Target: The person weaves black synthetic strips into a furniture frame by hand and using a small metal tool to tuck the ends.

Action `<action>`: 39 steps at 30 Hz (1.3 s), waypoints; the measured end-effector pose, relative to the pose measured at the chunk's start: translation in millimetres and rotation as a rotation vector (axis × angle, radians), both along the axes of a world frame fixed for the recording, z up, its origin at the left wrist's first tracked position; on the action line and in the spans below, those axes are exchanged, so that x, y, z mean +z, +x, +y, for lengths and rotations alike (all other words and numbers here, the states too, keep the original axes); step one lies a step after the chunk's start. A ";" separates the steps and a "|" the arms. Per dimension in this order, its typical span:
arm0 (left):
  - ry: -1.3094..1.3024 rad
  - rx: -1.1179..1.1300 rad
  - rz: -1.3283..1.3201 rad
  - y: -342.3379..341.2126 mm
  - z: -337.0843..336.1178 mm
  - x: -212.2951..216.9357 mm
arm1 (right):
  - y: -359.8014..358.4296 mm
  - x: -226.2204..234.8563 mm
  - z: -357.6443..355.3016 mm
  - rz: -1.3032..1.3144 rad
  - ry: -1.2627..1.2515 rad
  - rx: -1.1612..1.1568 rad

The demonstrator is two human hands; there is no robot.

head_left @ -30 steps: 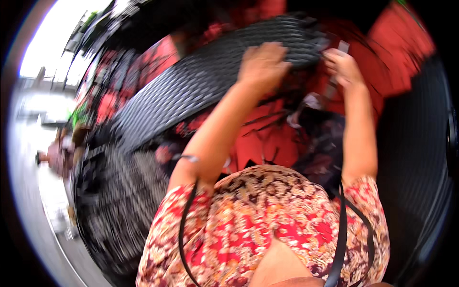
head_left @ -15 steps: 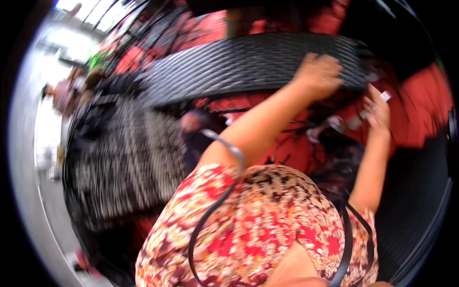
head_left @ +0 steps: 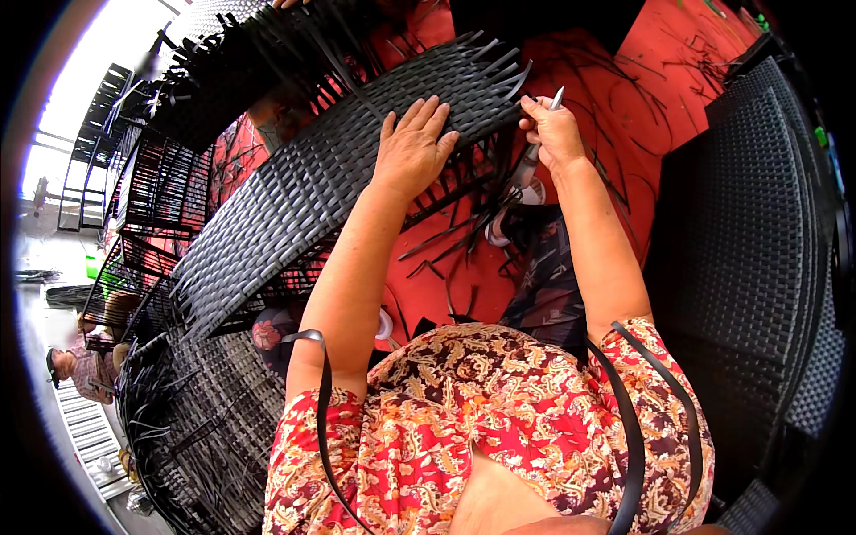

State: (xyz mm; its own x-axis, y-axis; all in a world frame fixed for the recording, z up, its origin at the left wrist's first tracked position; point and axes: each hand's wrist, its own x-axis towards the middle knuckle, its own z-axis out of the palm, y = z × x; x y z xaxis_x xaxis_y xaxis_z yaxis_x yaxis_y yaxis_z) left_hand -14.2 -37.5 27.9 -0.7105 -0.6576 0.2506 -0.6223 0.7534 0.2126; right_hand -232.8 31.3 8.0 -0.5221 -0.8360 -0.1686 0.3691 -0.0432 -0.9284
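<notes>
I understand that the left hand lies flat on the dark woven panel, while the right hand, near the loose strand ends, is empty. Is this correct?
Not quite: the right hand is not empty. The head view shows it holding a slim silvery tool near the loose strand ends. The left hand does lie flat on the dark woven panel.

The woven panel [head_left: 294,201] is partly covered by the left hand [head_left: 413,147], the pointed tool [head_left: 558,98] by the right hand [head_left: 555,134]. At far left, details of a person [head_left: 92,374] cannot be distinguished.
</notes>
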 end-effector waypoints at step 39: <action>0.739 -1.183 1.036 147.2 200.4 160.9 | 132.6 202.2 130.6 0.432 -0.805 1.150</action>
State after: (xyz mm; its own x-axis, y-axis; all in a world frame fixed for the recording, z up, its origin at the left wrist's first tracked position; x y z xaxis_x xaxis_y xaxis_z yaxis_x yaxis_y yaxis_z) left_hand 132.9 162.9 188.7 -0.6050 -0.1207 0.7870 0.7538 0.2315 0.6150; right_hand -100.2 161.9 210.2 0.5938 -0.6084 0.5266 0.2632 -0.4716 -0.8416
